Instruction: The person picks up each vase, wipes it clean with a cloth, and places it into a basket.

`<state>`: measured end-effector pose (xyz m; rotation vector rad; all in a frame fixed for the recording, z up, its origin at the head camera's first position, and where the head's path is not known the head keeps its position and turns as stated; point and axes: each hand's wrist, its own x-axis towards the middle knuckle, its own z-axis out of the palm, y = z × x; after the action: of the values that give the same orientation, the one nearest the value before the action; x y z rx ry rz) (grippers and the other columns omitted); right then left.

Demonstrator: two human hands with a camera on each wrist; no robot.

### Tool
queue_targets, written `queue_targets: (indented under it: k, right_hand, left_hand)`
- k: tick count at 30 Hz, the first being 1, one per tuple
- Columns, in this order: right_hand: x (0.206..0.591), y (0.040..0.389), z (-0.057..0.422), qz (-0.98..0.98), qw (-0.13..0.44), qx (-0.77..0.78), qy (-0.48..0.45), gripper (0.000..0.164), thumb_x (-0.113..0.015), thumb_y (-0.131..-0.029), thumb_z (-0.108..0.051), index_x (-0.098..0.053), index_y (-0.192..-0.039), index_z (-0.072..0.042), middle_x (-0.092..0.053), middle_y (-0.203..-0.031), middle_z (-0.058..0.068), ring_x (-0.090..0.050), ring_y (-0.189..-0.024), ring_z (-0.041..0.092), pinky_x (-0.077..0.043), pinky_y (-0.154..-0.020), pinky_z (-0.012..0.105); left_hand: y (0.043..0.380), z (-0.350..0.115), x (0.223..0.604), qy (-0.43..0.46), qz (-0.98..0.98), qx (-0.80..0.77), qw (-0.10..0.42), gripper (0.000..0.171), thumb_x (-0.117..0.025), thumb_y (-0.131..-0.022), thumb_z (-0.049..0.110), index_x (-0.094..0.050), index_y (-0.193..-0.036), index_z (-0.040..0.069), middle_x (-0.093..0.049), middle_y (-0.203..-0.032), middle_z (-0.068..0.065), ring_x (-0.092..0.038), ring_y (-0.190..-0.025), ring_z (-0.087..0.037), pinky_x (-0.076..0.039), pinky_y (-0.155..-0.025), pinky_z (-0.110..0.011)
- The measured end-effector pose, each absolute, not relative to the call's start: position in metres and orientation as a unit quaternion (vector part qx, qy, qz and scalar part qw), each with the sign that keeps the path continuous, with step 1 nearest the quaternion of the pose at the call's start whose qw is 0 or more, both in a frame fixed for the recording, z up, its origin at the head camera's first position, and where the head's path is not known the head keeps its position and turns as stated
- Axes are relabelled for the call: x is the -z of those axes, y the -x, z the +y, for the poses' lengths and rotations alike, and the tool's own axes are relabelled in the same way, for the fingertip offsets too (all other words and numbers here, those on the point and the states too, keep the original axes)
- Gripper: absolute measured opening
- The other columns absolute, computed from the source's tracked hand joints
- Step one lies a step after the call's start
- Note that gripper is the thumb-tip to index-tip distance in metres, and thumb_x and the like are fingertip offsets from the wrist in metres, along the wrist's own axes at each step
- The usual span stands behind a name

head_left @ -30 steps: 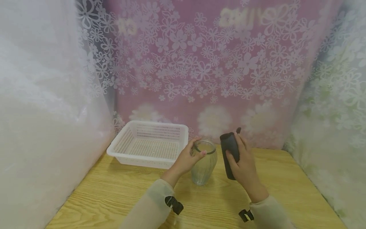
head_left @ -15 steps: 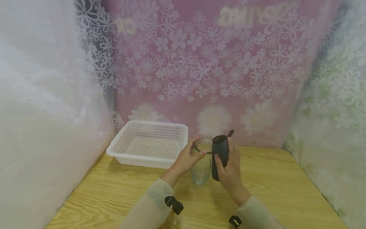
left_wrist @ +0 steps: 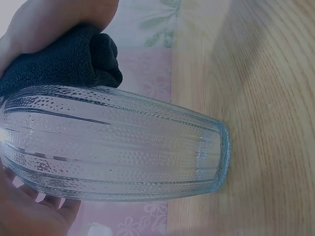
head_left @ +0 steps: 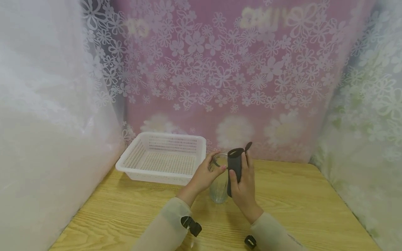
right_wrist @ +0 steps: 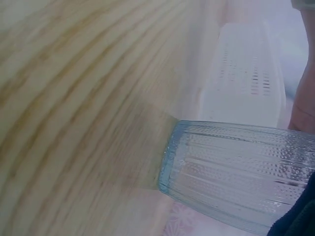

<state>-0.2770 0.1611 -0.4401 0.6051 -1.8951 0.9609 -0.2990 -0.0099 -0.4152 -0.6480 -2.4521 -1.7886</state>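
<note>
A clear ribbed glass vase (head_left: pixel 217 192) stands upright on the wooden table (head_left: pixel 125 223). My left hand (head_left: pixel 203 176) grips it near the rim, thumb at the front and fingers round the far side. In my right hand (head_left: pixel 245 190) is a folded dark cloth (head_left: pixel 234 166), held against the vase's right side, with a loose corner sticking up behind the fingers. The left wrist view shows the cloth (left_wrist: pixel 54 64) lying along the wall of the dotted glass vase (left_wrist: pixel 118 142). Only a corner of the cloth (right_wrist: pixel 301 216) appears in the right wrist view.
A white plastic basket (head_left: pixel 157 176) with slotted walls sits behind the left hand, close to the back of the table. Pink flowered sheeting (head_left: pixel 194 87) hangs behind the table, and pale sheeting (head_left: pixel 56 122) lines the left side.
My right hand has moved left with the dark cloth, from beside the vase to its right side. The left hand has kept its grip, and the vase stays in place.
</note>
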Motion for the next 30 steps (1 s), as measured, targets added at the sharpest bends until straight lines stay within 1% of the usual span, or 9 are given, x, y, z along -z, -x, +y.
queue_targets:
  k: [4,9,14,19,24,26,27,30]
  right_hand:
    - [0.442,0.279,0.159,-0.769,0.456,-0.383,-0.234,0.059,-0.049,-0.107,-0.023,-0.026,-0.156,-0.001,-0.019,-0.16,0.025,-0.03,-0.141,0.044,-0.038,-0.094,0.067]
    - [0.445,0.28,0.16,-0.765,0.445,-0.41,-0.223,0.057,-0.05,-0.106,-0.016,-0.026,-0.157,-0.004,-0.02,-0.161,0.021,-0.032,-0.137,0.044,-0.038,-0.093,0.066]
    - [0.447,0.279,0.162,-0.761,0.426,-0.443,-0.207,0.057,-0.047,-0.106,-0.011,-0.024,-0.158,-0.008,-0.019,-0.162,0.017,-0.029,-0.138,0.045,-0.034,-0.097,0.071]
    - [0.448,0.28,0.163,-0.763,0.404,-0.467,-0.188,0.058,-0.045,-0.106,-0.008,-0.023,-0.16,-0.012,-0.018,-0.163,0.014,-0.022,-0.144,0.044,-0.025,-0.105,0.074]
    - [0.45,0.28,0.163,-0.761,0.377,-0.501,-0.165,0.056,-0.041,-0.108,-0.011,-0.021,-0.16,-0.011,-0.018,-0.161,0.019,-0.018,-0.145,0.046,-0.02,-0.108,0.075]
    - [0.45,0.281,0.163,-0.759,0.374,-0.509,-0.159,0.055,-0.04,-0.108,-0.012,-0.021,-0.16,-0.009,-0.02,-0.16,0.02,-0.022,-0.144,0.046,-0.022,-0.107,0.074]
    - [0.451,0.281,0.164,-0.757,0.373,-0.513,-0.157,0.054,-0.04,-0.108,-0.012,-0.022,-0.16,-0.009,-0.021,-0.16,0.019,-0.025,-0.142,0.045,-0.026,-0.105,0.073]
    - [0.45,0.282,0.163,-0.755,0.37,-0.519,-0.155,0.055,-0.039,-0.108,-0.012,-0.022,-0.16,-0.014,-0.026,-0.159,0.016,-0.037,-0.131,0.039,-0.038,-0.097,0.064]
  left_hand:
    - [0.299,-0.011,0.415,0.206,-0.79,0.577,0.019,0.069,-0.062,-0.091,0.063,-0.032,-0.151,0.049,-0.031,-0.162,-0.001,-0.027,-0.148,-0.033,-0.028,-0.11,-0.068]
    - [0.299,-0.01,0.415,0.204,-0.788,0.581,0.018,0.068,-0.063,-0.091,0.063,-0.033,-0.151,0.05,-0.031,-0.161,-0.001,-0.028,-0.147,-0.033,-0.03,-0.109,-0.067]
    - [0.298,-0.008,0.414,0.202,-0.782,0.589,0.015,0.067,-0.063,-0.091,0.063,-0.034,-0.15,0.05,-0.032,-0.161,-0.003,-0.028,-0.147,-0.033,-0.03,-0.109,-0.067]
    - [0.299,-0.007,0.415,0.198,-0.781,0.592,0.014,0.064,-0.064,-0.093,0.057,-0.033,-0.15,0.051,-0.031,-0.161,-0.002,-0.027,-0.148,-0.033,-0.028,-0.109,-0.069]
    - [0.299,-0.008,0.416,0.199,-0.777,0.597,0.01,0.065,-0.064,-0.093,0.057,-0.033,-0.149,0.051,-0.03,-0.162,0.0,-0.026,-0.148,-0.033,-0.027,-0.11,-0.068]
    - [0.299,-0.008,0.416,0.198,-0.778,0.596,0.009,0.065,-0.064,-0.091,0.06,-0.034,-0.148,0.052,-0.03,-0.162,0.001,-0.026,-0.148,-0.032,-0.027,-0.111,-0.067]
    - [0.299,-0.008,0.416,0.198,-0.778,0.596,0.008,0.066,-0.064,-0.091,0.061,-0.033,-0.148,0.053,-0.03,-0.162,0.001,-0.025,-0.148,-0.031,-0.027,-0.111,-0.067]
    - [0.299,-0.008,0.416,0.197,-0.778,0.596,0.01,0.065,-0.064,-0.091,0.061,-0.034,-0.148,0.053,-0.03,-0.162,0.001,-0.025,-0.149,-0.031,-0.026,-0.111,-0.067]
